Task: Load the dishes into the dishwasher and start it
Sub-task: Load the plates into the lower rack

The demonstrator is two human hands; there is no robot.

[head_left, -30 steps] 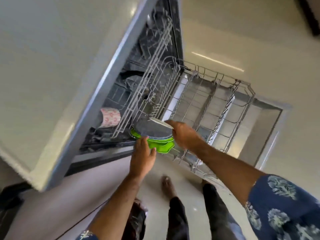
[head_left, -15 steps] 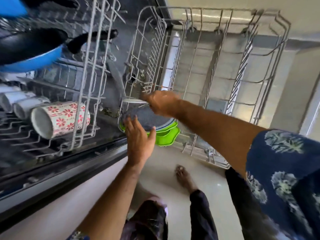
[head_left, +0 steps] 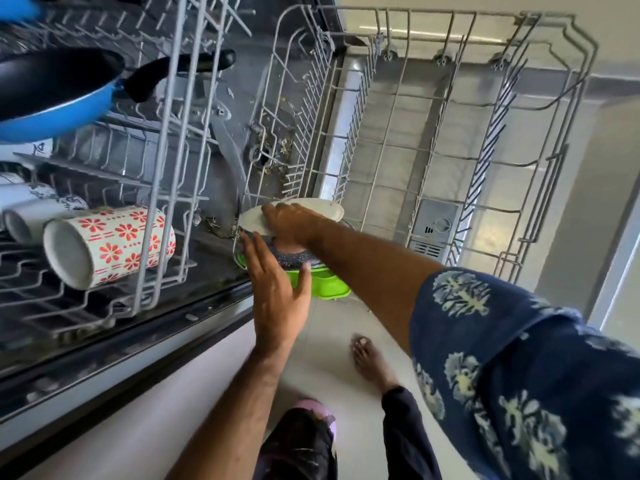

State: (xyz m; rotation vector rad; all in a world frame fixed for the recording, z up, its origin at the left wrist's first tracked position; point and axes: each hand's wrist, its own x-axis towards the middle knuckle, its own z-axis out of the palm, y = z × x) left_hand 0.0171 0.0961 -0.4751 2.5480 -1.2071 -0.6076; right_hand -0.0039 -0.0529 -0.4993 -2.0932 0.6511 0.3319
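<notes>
The dishwasher's lower rack [head_left: 450,157] is pulled out over the open door. At its near corner stand a dark speckled plate [head_left: 294,256] and a bright green dish [head_left: 322,284]. My right hand [head_left: 291,225] grips a white plate [head_left: 311,209] and holds it tilted just above the speckled plate. My left hand [head_left: 277,292] is spread flat, its fingertips on the speckled plate's rim and its thumb by the green dish. The upper rack [head_left: 166,140] holds a red-flowered mug [head_left: 107,245], white cups and a blue pan [head_left: 59,95].
The detergent dispenser [head_left: 433,230] shows on the open door under the rack wires. Food debris lies around the filter [head_left: 266,154] in the tub floor. My bare foot [head_left: 372,358] stands on the pale floor tiles next to the door.
The view dropped closer to the racks. My right hand tipped the white plate from edge-on to broad face up, holding it over the speckled plate. My left hand stayed at the plates.
</notes>
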